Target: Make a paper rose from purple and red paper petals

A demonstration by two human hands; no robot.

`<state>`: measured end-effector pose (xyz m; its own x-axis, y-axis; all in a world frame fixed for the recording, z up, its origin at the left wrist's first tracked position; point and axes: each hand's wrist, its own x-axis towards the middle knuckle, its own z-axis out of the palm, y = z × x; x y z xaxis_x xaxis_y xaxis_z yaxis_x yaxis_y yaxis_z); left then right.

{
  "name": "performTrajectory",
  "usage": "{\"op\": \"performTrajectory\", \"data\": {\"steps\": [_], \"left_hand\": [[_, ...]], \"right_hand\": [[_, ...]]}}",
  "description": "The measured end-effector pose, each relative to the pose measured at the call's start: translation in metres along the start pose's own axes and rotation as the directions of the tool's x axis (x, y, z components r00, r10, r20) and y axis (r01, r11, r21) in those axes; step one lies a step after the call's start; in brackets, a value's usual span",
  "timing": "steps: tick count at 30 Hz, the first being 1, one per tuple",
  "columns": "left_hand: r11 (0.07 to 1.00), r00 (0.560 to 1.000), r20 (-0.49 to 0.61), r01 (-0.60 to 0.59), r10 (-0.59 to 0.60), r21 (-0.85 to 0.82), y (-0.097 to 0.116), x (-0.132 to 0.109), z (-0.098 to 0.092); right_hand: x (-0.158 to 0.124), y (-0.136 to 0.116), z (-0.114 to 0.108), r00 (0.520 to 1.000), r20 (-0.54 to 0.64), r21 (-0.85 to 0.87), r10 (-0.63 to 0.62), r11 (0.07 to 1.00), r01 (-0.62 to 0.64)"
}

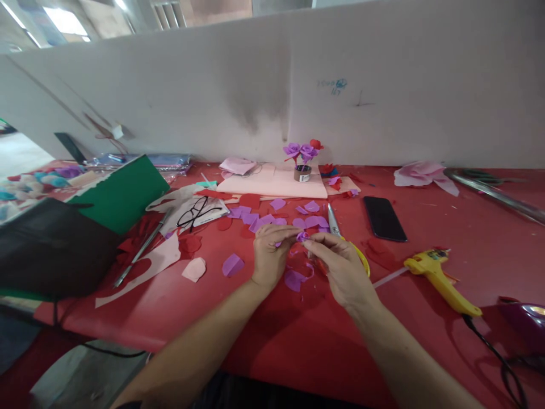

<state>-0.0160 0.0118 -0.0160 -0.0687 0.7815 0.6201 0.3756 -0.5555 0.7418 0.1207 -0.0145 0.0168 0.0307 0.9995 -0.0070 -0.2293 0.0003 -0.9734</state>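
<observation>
My left hand [272, 254] and my right hand [346, 271] meet above the red table, both pinching a small purple paper flower [302, 236] between their fingertips. Its lower part is hidden by the fingers. Cut purple paper petals [266, 221] lie scattered just beyond my hands. A loose purple petal [233, 264] rests left of my left hand, and a purple scrap [293, 280] lies below the gap between them. Scissors [334, 220] with yellow handles are partly covered by my right hand.
A yellow glue gun [443, 281] with a black cord and a black phone [385, 218] lie to the right. Finished paper flowers [301, 150] stand in a tape roll [302, 175] at the back. Glasses [198, 214], a metal rod [142, 250] and a black bag [55, 250] are left.
</observation>
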Motion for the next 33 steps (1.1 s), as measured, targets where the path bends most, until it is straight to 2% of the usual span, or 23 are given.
{"op": "performTrajectory", "data": {"steps": [6,13,16,19,22,26,29,33], "left_hand": [[0.999,0.999,-0.011,0.039,-0.039,0.008,-0.002,0.0,0.0],[0.997,1.0,-0.009,-0.011,0.012,0.08,-0.002,-0.002,0.002],[0.999,0.999,-0.018,0.046,-0.046,0.017,-0.004,-0.001,0.002],[0.978,0.984,-0.003,0.175,-0.177,-0.109,-0.003,0.001,0.002],[0.899,0.933,0.07,0.358,-0.352,-0.254,0.001,0.004,0.002],[0.724,0.844,0.174,0.527,-0.508,-0.444,0.009,0.005,0.001],[0.615,0.802,0.225,0.575,-0.553,-0.54,0.015,0.006,0.001],[0.569,0.793,0.3,0.595,-0.531,-0.568,0.016,0.007,0.0]], "right_hand": [[0.0,0.002,-0.003,1.0,-0.004,-0.029,-0.005,1.0,0.005],[0.0,0.006,0.0,0.999,0.016,-0.105,-0.039,0.994,0.041],[0.0,0.005,0.0,0.999,0.007,-0.087,-0.044,0.995,0.045],[0.0,0.005,-0.002,1.0,0.005,-0.096,-0.021,0.995,0.021],[0.001,0.007,-0.004,1.0,-0.012,-0.135,-0.028,0.99,0.027],[0.005,0.012,-0.007,0.991,0.01,-0.368,-0.131,0.922,0.125],[0.007,0.016,-0.009,0.985,0.055,-0.438,-0.161,0.883,0.169],[0.007,0.018,-0.01,0.982,0.039,-0.446,-0.187,0.876,0.184]]}}
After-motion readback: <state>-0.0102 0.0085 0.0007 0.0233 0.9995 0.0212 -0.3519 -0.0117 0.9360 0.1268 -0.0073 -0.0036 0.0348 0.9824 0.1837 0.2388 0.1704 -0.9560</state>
